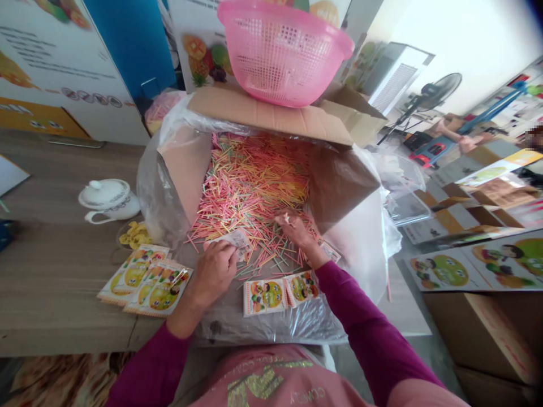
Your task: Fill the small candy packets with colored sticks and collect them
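Observation:
My left hand [214, 271] is closed on a small flat packet [237, 240], its grey printed side up, at the front edge of a heap of thin pastel sticks [258, 175]. The sticks, pink, orange, yellow and green, spill from a cardboard box [271, 116] lying with its mouth toward me. My right hand [297, 232] reaches into the front right of the heap, fingers curled together; what they hold is unclear. Under my right wrist lies another packet [330, 251]. Printed packets [265, 297] lie in front of me, and more packets [156, 282] are stacked at left.
A pink plastic basket [284, 56] rests on top of the box. Clear plastic sheeting [360, 254] surrounds the box. At left are a white lidded cup [108, 200] and a dish of yellow pieces [136, 234]. A fan [436, 90] and several cartons [479, 328] stand at right.

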Motion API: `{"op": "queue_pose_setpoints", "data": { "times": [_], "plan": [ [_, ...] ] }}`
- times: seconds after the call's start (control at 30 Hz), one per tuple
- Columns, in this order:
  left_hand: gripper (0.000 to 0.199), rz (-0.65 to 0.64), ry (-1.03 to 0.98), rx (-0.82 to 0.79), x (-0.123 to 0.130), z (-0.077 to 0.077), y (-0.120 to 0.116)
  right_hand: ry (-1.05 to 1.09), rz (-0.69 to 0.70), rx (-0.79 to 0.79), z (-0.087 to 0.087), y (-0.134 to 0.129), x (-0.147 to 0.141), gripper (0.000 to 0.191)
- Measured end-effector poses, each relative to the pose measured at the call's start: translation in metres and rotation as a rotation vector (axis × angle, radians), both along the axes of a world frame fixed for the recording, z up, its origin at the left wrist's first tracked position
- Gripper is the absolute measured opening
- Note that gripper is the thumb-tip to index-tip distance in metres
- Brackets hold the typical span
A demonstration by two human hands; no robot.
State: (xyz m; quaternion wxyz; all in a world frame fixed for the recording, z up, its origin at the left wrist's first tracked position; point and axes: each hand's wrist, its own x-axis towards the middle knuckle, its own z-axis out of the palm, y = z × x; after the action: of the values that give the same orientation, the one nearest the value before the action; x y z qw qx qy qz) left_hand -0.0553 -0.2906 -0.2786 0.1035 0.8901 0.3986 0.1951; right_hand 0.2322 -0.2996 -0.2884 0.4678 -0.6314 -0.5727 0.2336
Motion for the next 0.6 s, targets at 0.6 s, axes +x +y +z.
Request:
{"op": "queue_pose_setpoints", "data": {
  "times": [0.6],
  "plan": [
    [0.023, 0.067, 0.161, 0.058, 0.000, -0.001, -0.002, 0.839, 0.069, -0.041, 0.027, 0.001, -0.043, 0.054]
  ]
}}
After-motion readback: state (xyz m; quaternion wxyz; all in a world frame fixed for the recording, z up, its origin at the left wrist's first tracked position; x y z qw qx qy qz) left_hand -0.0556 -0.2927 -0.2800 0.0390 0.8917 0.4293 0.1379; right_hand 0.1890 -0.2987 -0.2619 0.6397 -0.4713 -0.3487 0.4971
